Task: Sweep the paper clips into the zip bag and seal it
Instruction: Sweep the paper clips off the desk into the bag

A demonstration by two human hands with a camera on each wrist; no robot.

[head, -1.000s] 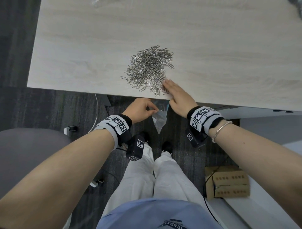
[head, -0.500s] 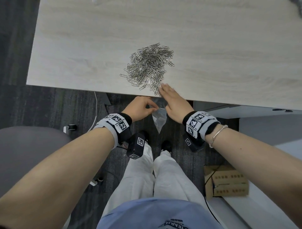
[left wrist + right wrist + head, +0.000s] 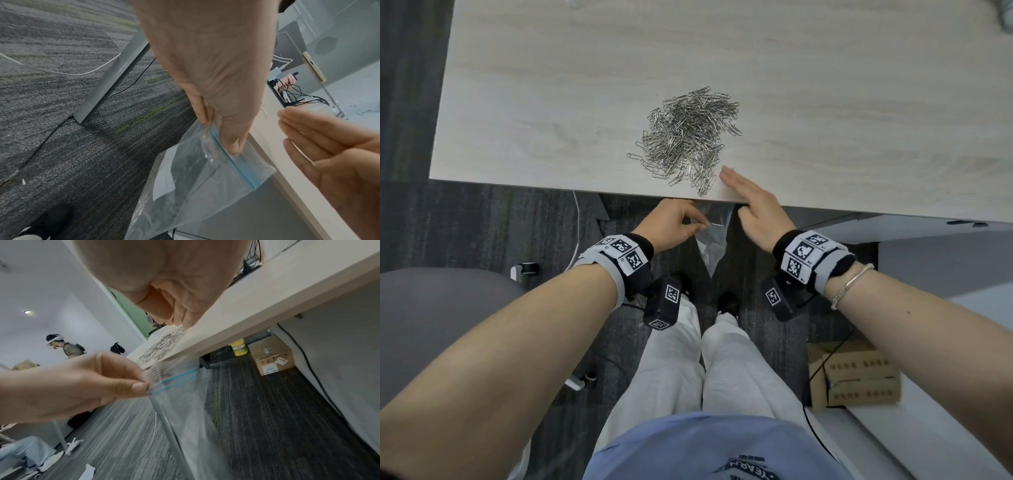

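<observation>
A pile of silver paper clips (image 3: 686,137) lies on the pale wooden table (image 3: 825,102), reaching its near edge. A clear zip bag (image 3: 711,240) with a blue zip strip (image 3: 232,160) hangs just below that edge. My left hand (image 3: 671,222) pinches the bag's rim (image 3: 152,386) between thumb and fingers. My right hand (image 3: 751,202) is flat with straight fingers at the table edge, just right of the pile's nearest clips, and holds nothing. In the right wrist view the clips (image 3: 164,344) show beyond the bag's mouth.
Under the table are a grey metal leg (image 3: 115,78), cables, a cardboard box (image 3: 271,356) and a yellow bottle (image 3: 238,348). A grey chair (image 3: 431,325) is at my left, a brown box (image 3: 856,377) at my right. Another person (image 3: 65,347) stands far off.
My right hand has drawn back from the pile to the table's near edge, dragging a few clips toward the edge. The left hand still pinches the bag below the edge.
</observation>
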